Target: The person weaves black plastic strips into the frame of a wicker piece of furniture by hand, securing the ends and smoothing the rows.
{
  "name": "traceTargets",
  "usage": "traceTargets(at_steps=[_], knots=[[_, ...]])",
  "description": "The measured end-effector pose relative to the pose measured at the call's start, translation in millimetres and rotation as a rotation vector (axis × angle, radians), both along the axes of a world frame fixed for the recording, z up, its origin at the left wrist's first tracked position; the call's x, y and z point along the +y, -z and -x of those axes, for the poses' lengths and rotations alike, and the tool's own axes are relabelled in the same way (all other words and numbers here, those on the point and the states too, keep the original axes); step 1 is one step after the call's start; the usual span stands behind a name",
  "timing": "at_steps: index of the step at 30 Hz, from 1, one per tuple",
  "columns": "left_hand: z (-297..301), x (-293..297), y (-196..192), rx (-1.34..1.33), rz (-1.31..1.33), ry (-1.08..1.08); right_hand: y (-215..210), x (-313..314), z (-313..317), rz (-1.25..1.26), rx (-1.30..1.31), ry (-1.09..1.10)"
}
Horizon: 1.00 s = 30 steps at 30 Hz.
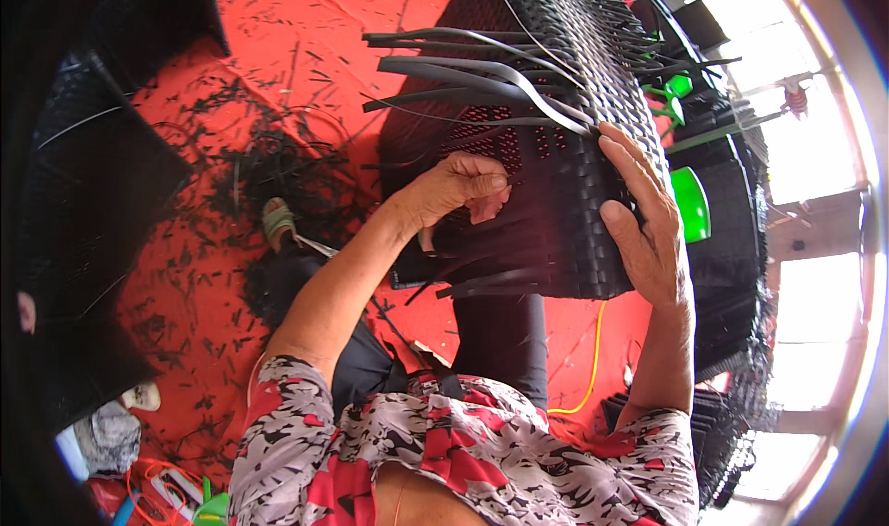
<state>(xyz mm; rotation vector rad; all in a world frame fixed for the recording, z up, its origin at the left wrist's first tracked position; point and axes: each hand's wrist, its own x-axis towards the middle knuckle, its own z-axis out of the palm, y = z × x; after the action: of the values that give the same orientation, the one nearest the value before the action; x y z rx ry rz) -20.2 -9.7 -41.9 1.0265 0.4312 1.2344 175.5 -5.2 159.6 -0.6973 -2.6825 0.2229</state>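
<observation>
weaving, it seems: left hand (468,188) pinched closed, contents unclear, right hand (651,220) spread flat on black woven piece (593,234) above dark trousers (500,345), loose strands (463,70) likely needing steady tension next.

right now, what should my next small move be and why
Perhaps tug gently with the pinched left hand: the right hand lies against the black woven piece and could brace it, and loose strips stick out. What the pinch holds, if anything, is unclear.
</observation>
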Motion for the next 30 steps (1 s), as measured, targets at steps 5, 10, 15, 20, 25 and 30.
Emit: traceTargets(at_steps=[5, 10, 15, 20, 25, 30], knots=[[0, -11, 7, -0.044, 0.044, -0.104, -5, 2, 27, -0.128, 0.094, -0.04], [-22, -22, -9, 0.051, 0.147, -0.27, 4, 36, 42, -0.149, 0.251, -0.236], [-22, -42, -25, 0.158, 0.203, -0.377, 18, 42, 42, -0.144, 0.263, -0.266], [-16, -43, -44, 0.536, 0.149, -0.702, 22, 42, 50, -0.124, 0.232, -0.216], [-20, 5, -40, 0.405, 0.259, -0.737, 15, 41, 45, -0.063, 0.286, -0.224], [-27, 7, -56, 0.616, 0.24, -0.891, 14, 66, -18, -0.16, 0.422, 0.003]])
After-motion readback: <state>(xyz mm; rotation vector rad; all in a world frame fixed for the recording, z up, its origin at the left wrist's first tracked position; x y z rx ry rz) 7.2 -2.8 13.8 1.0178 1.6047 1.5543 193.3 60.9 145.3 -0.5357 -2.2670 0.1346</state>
